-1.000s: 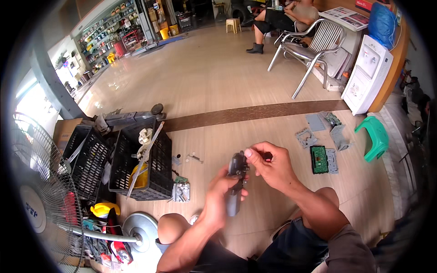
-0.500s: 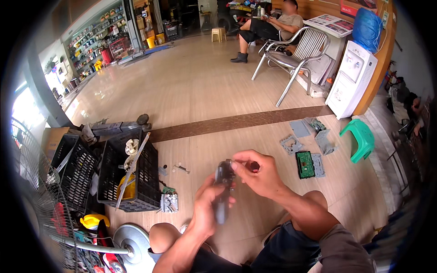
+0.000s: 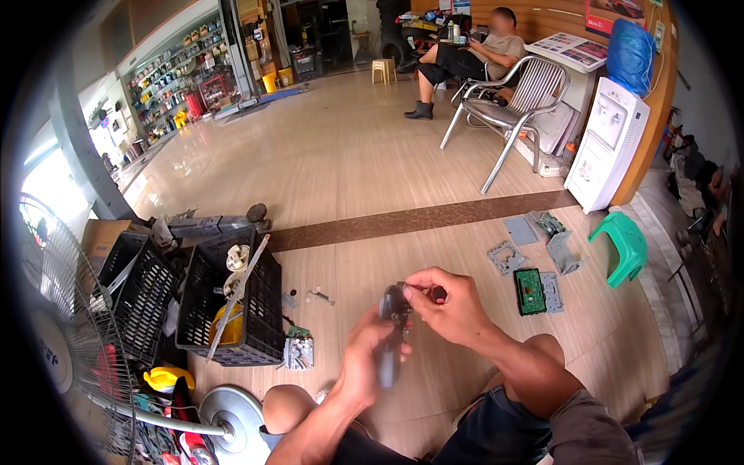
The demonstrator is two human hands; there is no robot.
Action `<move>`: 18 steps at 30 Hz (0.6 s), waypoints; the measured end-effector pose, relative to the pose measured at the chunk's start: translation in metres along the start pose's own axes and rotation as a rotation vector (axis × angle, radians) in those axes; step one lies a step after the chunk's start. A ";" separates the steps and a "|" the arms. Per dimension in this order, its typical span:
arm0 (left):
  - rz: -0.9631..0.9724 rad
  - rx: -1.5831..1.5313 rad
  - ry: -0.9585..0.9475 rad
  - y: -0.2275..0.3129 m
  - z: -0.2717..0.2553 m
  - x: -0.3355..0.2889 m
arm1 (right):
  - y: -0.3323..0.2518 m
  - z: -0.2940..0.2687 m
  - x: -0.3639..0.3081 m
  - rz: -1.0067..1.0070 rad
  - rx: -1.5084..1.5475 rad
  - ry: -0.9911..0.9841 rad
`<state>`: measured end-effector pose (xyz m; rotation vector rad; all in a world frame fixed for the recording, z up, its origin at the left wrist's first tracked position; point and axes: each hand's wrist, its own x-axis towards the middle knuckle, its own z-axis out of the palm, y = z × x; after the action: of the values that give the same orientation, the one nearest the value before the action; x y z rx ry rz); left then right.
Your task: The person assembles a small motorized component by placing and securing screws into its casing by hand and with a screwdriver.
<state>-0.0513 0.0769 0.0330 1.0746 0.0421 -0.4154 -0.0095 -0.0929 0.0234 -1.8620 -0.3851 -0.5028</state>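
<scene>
"What lies to the left of your left grip (image 3: pixel 364 349)?"

"Farthest out is a fan (image 3: pixel 50 353), with a mark on its hub too blurred for me to read. Closer in come a black crate (image 3: pixel 263 329) and, just beside it, a grey part with white bits (image 3: pixel 299 353)."

"And that grip itself?"

"It's wrapped round a dark grey piece (image 3: pixel 390 310), held up in front of me between my two grips. I can make out no label on it; its lower end is blurred."

"The right grip (image 3: pixel 453 306)?"

"Curled about a dark reddish thing (image 3: pixel 439 294), thumb and forefinger together at the piece's upper end. Whether they pinch the piece or only touch it, I can't tell."

"What has just changed?"

"Little. Since a second ago my view has shifted slightly, but both grips keep their places, so I judge the work is staying at that upper end."

"And beyond, to the right?"

"Near my right grip, a green circuit board (image 3: pixel 531 293) beside a pale grey plate (image 3: pixel 551 293). Farther off, a printed sheet (image 3: pixel 570 50), its writing too small to make out, then a white dispenser (image 3: pixel 608 147). A green stool (image 3: pixel 620 248) stands nearer me, rightmost."
</scene>
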 end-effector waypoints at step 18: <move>-0.017 -0.008 -0.005 -0.002 -0.002 0.003 | 0.000 -0.006 0.001 0.121 0.057 -0.070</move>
<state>-0.0488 0.0771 0.0290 1.0664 0.0483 -0.4329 -0.0093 -0.0985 0.0258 -1.8383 -0.3277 -0.3420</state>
